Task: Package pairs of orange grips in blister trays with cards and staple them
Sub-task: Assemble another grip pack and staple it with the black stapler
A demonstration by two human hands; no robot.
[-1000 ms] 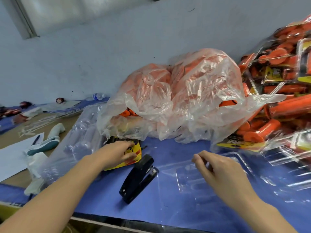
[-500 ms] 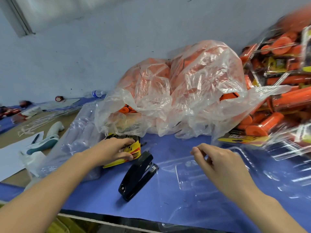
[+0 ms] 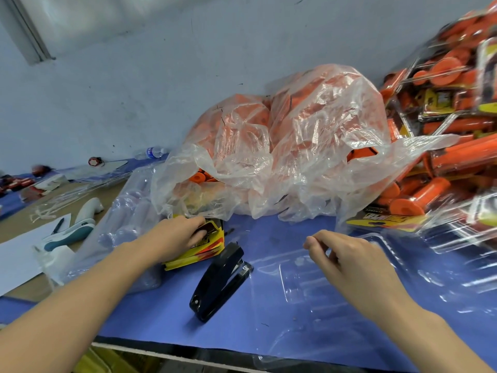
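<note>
Covering most of the orange grips [image 3: 200, 176], a crumpled clear bag [image 3: 295, 146] lies at the far side of the blue table cover [image 3: 269, 238]. Only a few grip ends show at its left opening; the rest is an orange blur through the film. Packed grips [image 3: 430, 195] are heaped at the far right, smeared and cut off by the frame edge.

The left hand [image 3: 174, 238] rests on the yellow cards [image 3: 209, 249] just near of the bag's opening. Its fingers are curled over the top card's far edge, which is bent up. The hand hides much of the stack, and the print cannot be read.

The right hand [image 3: 349, 262] hovers over a clear tray [image 3: 301, 281] lying on the near right of the cover. Thumb and forefinger tip are pinched together and the other fingers are curled; whether they hold the tray's thin rim or anything at all cannot be told. The tray is hard to trace, seen only by its glints, and the wrist covers its right part.

A black stapler [image 3: 220, 281] lies between the hands, just right of the cards. Left of the cards, a wrapped stack of trays [image 3: 129, 224] is dim under plastic. Further left are a white shoe [image 3: 72, 232] and white paper [image 3: 16, 254]. A water bottle [image 3: 153, 152] lies by the far wall.
</note>
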